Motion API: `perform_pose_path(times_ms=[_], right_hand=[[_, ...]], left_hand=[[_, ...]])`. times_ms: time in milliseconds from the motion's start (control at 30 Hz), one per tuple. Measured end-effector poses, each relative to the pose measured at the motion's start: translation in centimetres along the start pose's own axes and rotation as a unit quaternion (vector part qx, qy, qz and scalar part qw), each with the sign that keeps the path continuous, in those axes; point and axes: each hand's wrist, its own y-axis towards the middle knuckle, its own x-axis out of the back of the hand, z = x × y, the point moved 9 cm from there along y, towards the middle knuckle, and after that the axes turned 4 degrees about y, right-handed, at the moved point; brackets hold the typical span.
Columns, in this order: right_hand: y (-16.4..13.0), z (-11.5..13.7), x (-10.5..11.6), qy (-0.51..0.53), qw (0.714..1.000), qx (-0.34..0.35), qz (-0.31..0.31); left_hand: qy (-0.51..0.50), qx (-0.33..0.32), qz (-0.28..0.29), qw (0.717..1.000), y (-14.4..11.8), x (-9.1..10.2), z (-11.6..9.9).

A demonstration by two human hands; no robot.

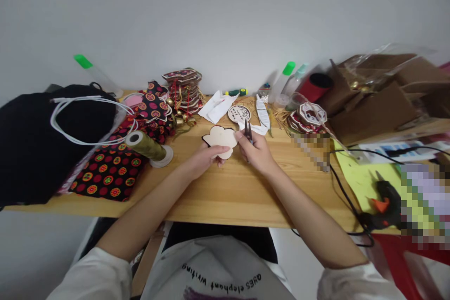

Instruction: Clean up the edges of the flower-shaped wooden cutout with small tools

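A pale, flower-shaped flat piece [221, 138] with dark cloth showing along its upper left edge is held in my left hand [207, 158], the thumb pressed across its face. My right hand [256, 150] is closed around a small pair of scissors [248, 132], whose dark blades point up and away from me. The right thumb and fingertip meet the right edge of the flower-shaped piece. Just beyond the hands lie a round tag with dark writing [239, 113] and a folded white paper [218, 106].
Left stand a spool of olive cord [149, 147], patterned fabric [108, 168], a coiled white cable [70, 136] and a black bag [28, 145]. Stacked ornaments [184, 89] sit behind. On the right are a cardboard box [376, 108] and a black glue gun [388, 201] with its cord.
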Motion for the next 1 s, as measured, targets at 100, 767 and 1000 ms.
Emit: perform_pose_path(times_ms=[100, 767, 1000], right_hand=[[-0.2, 0.4, -0.2, -0.056, 0.998, 0.017, 0.004], [-0.1, 0.9, -0.2, -0.104, 0.993, 0.052, 0.007], [-0.3, 1.6, -1.0, -0.107, 0.991, 0.077, 0.037]], left_hand=[[-0.015, -0.009, -0.019, 1.0, 0.0, 0.3, -0.3], [-0.069, 0.011, 0.008, 0.998, 0.2, 0.4, 0.2], [-0.087, 0.041, 0.026, 0.995, 0.4, 0.4, 1.1]])
